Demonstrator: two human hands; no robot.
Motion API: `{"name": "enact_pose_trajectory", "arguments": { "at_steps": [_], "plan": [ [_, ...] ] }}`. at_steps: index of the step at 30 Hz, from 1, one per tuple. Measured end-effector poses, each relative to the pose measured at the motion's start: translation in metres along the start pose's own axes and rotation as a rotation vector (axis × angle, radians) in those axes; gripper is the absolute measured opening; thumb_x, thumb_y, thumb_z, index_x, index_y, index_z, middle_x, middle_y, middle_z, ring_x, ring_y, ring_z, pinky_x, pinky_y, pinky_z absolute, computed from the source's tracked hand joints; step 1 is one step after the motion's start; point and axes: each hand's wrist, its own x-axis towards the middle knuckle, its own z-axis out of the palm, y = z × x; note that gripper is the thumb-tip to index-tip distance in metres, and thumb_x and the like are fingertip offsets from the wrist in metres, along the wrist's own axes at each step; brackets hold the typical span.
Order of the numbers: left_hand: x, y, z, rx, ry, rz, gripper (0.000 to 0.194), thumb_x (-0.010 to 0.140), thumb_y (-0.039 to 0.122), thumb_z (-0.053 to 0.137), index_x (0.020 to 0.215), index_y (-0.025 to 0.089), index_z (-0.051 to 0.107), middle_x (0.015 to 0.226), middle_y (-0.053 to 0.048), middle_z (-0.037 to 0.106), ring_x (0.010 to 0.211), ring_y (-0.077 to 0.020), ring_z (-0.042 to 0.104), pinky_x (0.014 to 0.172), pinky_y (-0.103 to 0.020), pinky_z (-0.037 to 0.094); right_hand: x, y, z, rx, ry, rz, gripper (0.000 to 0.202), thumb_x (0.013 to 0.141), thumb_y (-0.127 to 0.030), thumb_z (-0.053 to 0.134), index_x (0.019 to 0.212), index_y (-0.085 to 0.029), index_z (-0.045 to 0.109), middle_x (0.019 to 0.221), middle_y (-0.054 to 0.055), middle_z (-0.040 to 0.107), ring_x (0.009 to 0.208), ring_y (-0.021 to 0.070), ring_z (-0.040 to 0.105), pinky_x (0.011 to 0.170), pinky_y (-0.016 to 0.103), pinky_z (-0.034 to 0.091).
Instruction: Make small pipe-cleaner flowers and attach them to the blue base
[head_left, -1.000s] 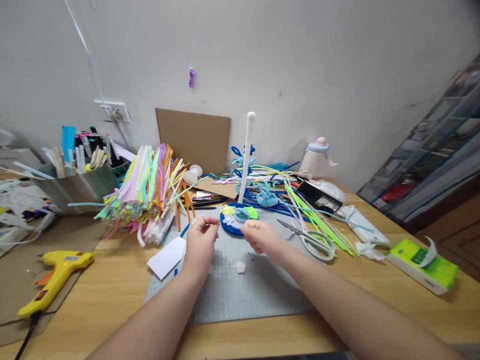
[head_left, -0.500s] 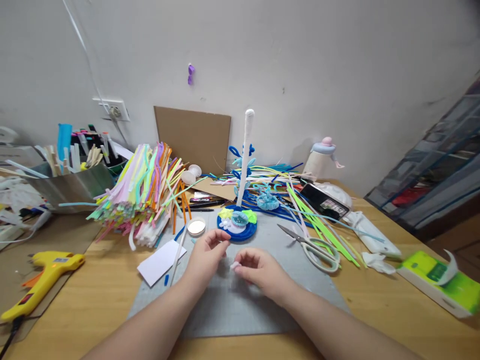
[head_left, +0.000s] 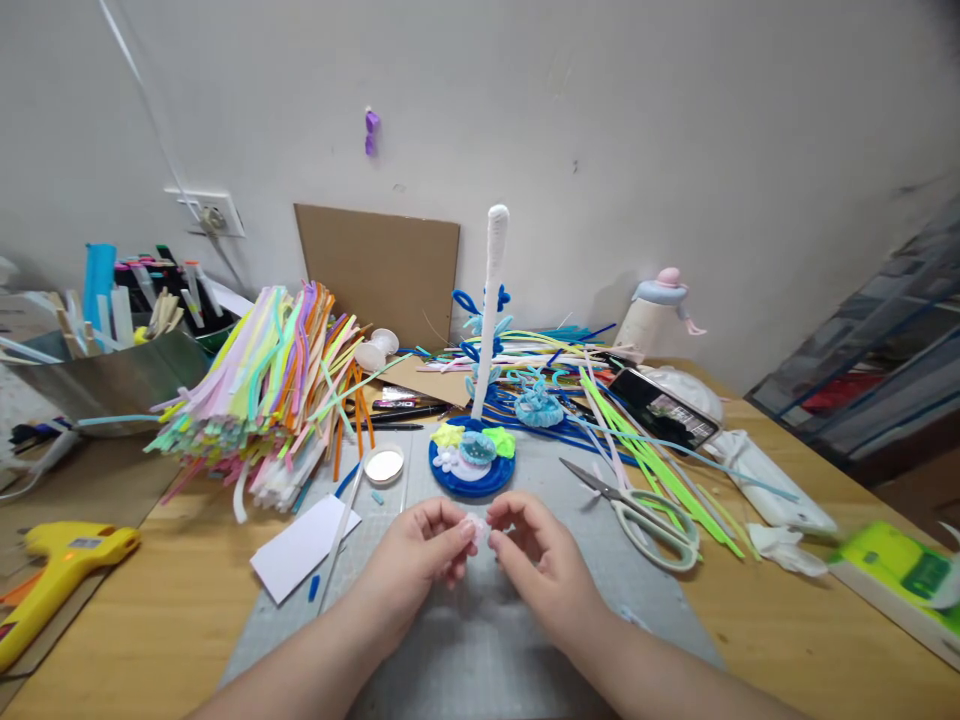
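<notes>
My left hand (head_left: pixel 429 550) pinches a small white, fuzzy-looking piece (head_left: pixel 479 530) between thumb and fingertips, above the grey mat. Close on its right is my right hand (head_left: pixel 536 555), with thumb and forefinger curled but apart beside the piece; I cannot tell whether they touch it. Just beyond both hands lies a round blue base (head_left: pixel 474 488) made of coiled pipe cleaner, carrying yellow, green, white and light blue shapes. A white wrapped post (head_left: pixel 491 300) stands upright behind it, with blue leaf-like loops alongside.
Scissors (head_left: pixel 637 515) and green pipe cleaners (head_left: pixel 660 470) lie right. A white card (head_left: pixel 304 550), a small round container (head_left: pixel 383 464) and a big pipe-cleaner bundle (head_left: pixel 255 390) are left, with a yellow glue gun (head_left: pixel 71 560) farther out. A light blue pipe-cleaner piece (head_left: pixel 538 405) sits behind.
The white piece has passed from my right fingers to my left. My hands have come closer together, and the right thumb and forefinger have parted. The view has shifted slightly.
</notes>
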Motion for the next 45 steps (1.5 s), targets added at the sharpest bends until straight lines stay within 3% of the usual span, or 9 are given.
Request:
{"name": "enact_pose_trajectory", "arguments": {
  "at_steps": [7,11,14,22,28,32,34,38,45],
  "plan": [
    [0.004,-0.006,-0.005,-0.056,-0.049,-0.045,0.027,0.063,0.036,0.07,0.064,0.013,0.055,0.058,-0.001,0.057,0.048,-0.0075,0.049,0.048,-0.019,0.036,0.002,0.002,0.007,0.416,-0.149,0.402,0.028,0.074,-0.043,0.061,0.074,-0.016,0.052,0.057,-0.002,0.054,0.046,0.0086,0.046,0.04,0.019,0.037],
    [0.004,-0.005,-0.007,-0.021,-0.089,-0.048,0.023,0.067,0.033,0.067,0.065,0.014,0.055,0.059,-0.001,0.057,0.05,-0.0079,0.049,0.05,-0.019,0.036,0.003,0.001,0.006,0.531,-0.151,0.468,0.028,0.072,-0.042,0.062,0.075,-0.016,0.051,0.065,0.0,0.058,0.047,0.0082,0.05,0.038,0.017,0.036],
    [0.006,-0.007,-0.006,0.113,-0.074,0.001,0.024,0.066,0.034,0.066,0.065,0.015,0.053,0.053,0.001,0.055,0.047,-0.0079,0.046,0.048,-0.019,0.033,0.004,0.001,0.006,0.437,-0.13,0.433,0.027,0.072,-0.041,0.061,0.075,-0.017,0.049,0.058,-0.003,0.055,0.044,0.0073,0.047,0.036,0.016,0.035],
    [0.008,-0.015,-0.007,0.595,0.026,0.33,0.013,0.073,0.029,0.057,0.068,0.017,0.058,0.06,0.0,0.056,0.055,-0.0121,0.048,0.05,-0.021,0.034,0.004,0.007,0.005,0.144,-0.083,0.295,0.025,0.076,-0.039,0.058,0.071,-0.016,0.049,0.051,-0.006,0.048,0.039,0.0056,0.041,0.037,0.017,0.033],
    [0.002,-0.008,-0.011,0.733,0.072,0.567,0.009,0.076,0.019,0.052,0.072,0.019,0.06,0.067,-0.002,0.06,0.061,-0.0141,0.052,0.057,-0.023,0.038,0.004,0.001,0.003,0.495,-0.138,0.393,0.026,0.077,-0.042,0.056,0.081,-0.017,0.049,0.064,-0.003,0.053,0.048,0.0088,0.051,0.034,0.016,0.037],
    [-0.001,-0.006,-0.013,0.803,-0.024,0.716,0.015,0.078,0.015,0.048,0.08,0.019,0.062,0.078,-0.004,0.06,0.073,-0.0151,0.053,0.067,-0.026,0.04,0.003,-0.002,0.002,0.643,-0.192,0.469,0.022,0.077,-0.035,0.059,0.078,-0.016,0.049,0.065,-0.002,0.054,0.043,0.0053,0.048,0.031,0.012,0.033],
    [-0.001,-0.007,-0.012,0.695,0.008,0.63,0.013,0.079,0.018,0.049,0.086,0.018,0.059,0.081,-0.004,0.059,0.073,-0.0143,0.054,0.067,-0.026,0.041,0.002,-0.003,0.002,0.616,-0.159,0.447,0.022,0.076,-0.033,0.062,0.077,-0.016,0.049,0.063,-0.003,0.054,0.042,0.0043,0.047,0.032,0.012,0.033],
    [0.005,-0.009,-0.008,0.397,-0.027,0.271,0.018,0.078,0.031,0.054,0.084,0.015,0.055,0.074,-0.002,0.057,0.063,-0.0119,0.052,0.055,-0.023,0.042,0.002,-0.004,0.003,0.472,-0.114,0.404,0.026,0.075,-0.038,0.062,0.075,-0.016,0.048,0.058,-0.005,0.053,0.04,0.0049,0.045,0.032,0.013,0.034],
    [0.008,-0.008,-0.005,0.408,-0.038,0.197,0.021,0.072,0.033,0.061,0.07,0.014,0.052,0.064,0.001,0.055,0.056,-0.0091,0.049,0.052,-0.02,0.037,0.001,-0.004,0.005,0.203,-0.06,0.329,0.025,0.077,-0.039,0.057,0.072,-0.017,0.047,0.047,-0.008,0.045,0.037,0.0055,0.039,0.033,0.016,0.03]
  ]
}}
